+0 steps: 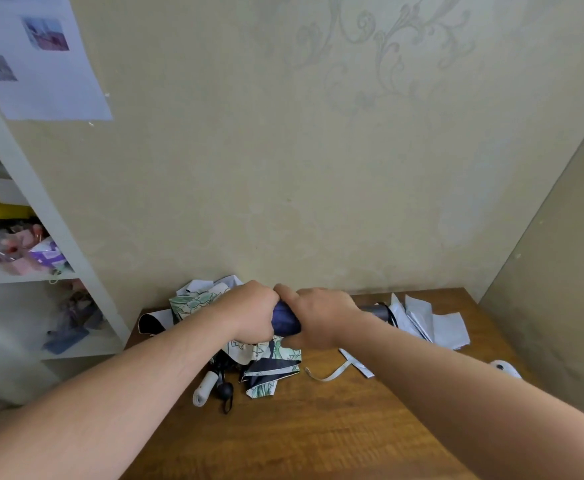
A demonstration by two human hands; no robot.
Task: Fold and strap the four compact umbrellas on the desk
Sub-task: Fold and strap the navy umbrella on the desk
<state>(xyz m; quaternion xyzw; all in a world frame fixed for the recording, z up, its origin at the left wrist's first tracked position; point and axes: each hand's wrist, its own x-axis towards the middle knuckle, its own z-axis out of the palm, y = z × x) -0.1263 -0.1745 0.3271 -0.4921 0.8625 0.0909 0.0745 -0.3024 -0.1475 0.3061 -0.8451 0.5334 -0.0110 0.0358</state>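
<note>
Both hands hold the blue umbrella [286, 318] up over the flowery umbrella [266, 355] on the counter [318, 427]. The left hand [252, 315] and right hand [321, 317] have their fingers curled tight around it, side by side. The blue umbrella lies sideways, left to right. Both hands are equally near.

Navy umbrella [285, 320] rolled tight, gripped mid-air — green floral umbrella [266, 362] crumpled, white umbrella [429, 322] unfolded on desk [318, 427]
</note>
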